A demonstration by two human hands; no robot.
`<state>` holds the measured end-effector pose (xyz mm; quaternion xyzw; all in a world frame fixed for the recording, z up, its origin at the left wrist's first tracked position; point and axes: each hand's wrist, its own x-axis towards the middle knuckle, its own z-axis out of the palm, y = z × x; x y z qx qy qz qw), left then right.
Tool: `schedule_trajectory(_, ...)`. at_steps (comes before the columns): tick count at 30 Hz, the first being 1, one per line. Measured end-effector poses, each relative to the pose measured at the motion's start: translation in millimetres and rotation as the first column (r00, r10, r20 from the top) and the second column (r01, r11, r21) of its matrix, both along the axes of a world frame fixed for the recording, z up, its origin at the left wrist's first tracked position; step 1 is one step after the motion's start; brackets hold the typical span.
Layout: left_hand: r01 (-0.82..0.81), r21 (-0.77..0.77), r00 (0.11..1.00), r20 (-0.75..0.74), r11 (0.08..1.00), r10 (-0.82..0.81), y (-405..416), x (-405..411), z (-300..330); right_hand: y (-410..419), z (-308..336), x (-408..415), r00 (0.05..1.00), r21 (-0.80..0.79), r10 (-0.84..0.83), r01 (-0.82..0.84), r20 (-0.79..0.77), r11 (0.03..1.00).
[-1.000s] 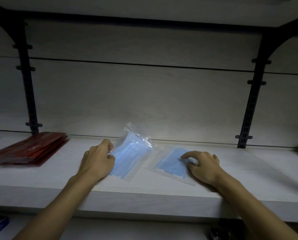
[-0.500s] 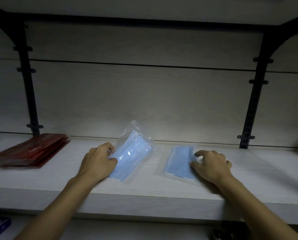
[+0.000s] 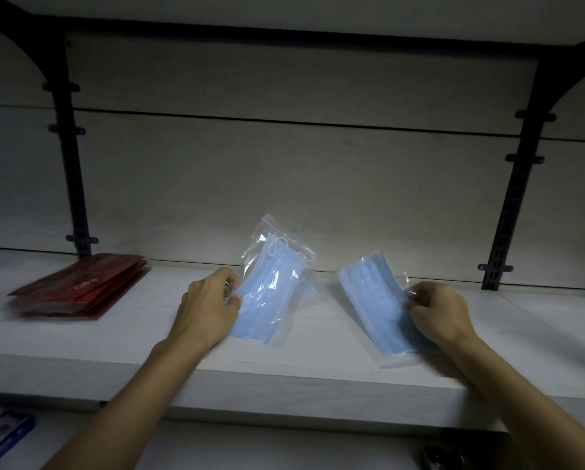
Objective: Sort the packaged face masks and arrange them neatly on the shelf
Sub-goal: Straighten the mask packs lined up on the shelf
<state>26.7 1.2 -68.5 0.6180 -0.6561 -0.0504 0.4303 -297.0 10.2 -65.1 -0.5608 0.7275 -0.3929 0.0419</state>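
Dim white shelf (image 3: pixel 284 374): L hand (image 3: pixel 209 307) pinches bagged blue mask pack (image 3: pixel 270 293) just to its right, R hand (image 3: pixel 437 313) pinches another (image 3: pixel 375 307) to its left; prob light, floppy, slick film, so grip by bag edges.

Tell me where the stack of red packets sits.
The stack of red flat packets lies at the shelf's left end, beside the black bracket upright, left of the left hand.

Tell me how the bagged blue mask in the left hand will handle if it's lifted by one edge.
Probably floppy: the mask bag is thin clear film over soft folded cloth, and it already bends where the left hand pinches its edge. Likely very light. The glossy film may slip, so the grip should be a firm one.
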Motion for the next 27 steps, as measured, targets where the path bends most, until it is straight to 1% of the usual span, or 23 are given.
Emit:
schedule_trajectory(5,0.082,0.010,0.993,-0.090,0.997,-0.080,0,0,0,-1,6,0,0.990,-0.054,0.044,-0.037,0.131,0.998)
schedule_trajectory(8,0.103,0.011,0.987,-0.126,0.995,-0.101,-2,1,-1,-2,9,1,0.976,-0.080,0.058,-0.042,0.210,0.996)
schedule_trajectory(15,0.078,0.003,0.991,-0.109,0.997,-0.078,-8,0,-1,0,10,0,0.960,-0.132,0.029,0.008,0.278,0.991)
schedule_trajectory(20,0.119,-0.029,0.977,-0.172,0.992,-0.123,-3,0,4,9,13,-2,0.951,-0.120,0.058,-0.022,0.305,0.993)
schedule_trajectory(23,0.096,-0.060,0.961,-0.253,0.994,-0.109,-1,3,10,16,18,-1,0.939,-0.111,0.054,-0.017,0.340,0.994)
schedule_trajectory(27,0.118,-0.056,0.896,-0.425,0.991,-0.131,6,4,18,22,30,1,0.910,-0.150,0.084,-0.024,0.406,0.988)
